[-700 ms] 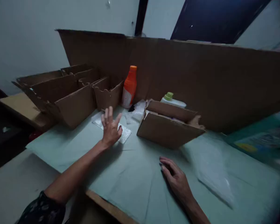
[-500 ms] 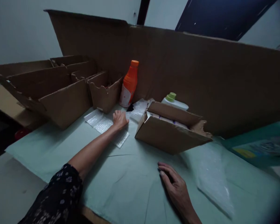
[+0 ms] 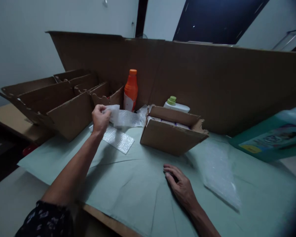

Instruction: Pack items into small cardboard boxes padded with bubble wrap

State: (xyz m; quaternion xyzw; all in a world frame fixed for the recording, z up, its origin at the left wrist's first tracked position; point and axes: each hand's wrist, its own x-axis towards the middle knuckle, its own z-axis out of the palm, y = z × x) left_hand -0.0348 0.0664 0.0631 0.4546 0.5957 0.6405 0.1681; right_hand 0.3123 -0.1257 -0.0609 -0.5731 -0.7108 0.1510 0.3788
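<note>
Taking the open cardboard box [image 3: 166, 136] as the landmark, the left hand [image 3: 101, 118] is off to its left, thumb and fingers pinched closed on the near end of a bubble-wrap strip [image 3: 128, 118]. The relation that seems to matter most is the strip's line: its long axis runs sideways from the pinch toward the box's left edge, so nearly all of it lies to the right of the grip, on the box side. Its far end reaches up by the box's left wall; whether it touches there, I cannot tell. A second bubble-wrap sheet [image 3: 119, 140] lies flat on the green cloth [image 3: 128, 177], left of the box and nearer the person than the strip. The orange bottle [image 3: 131, 89] stands behind the strip, to the box's back left. The right hand [image 3: 181, 189] rests in front of the box, fingers loosely curled, with nothing visible in them; the left is clearly the nearer hand to the strip.
</note>
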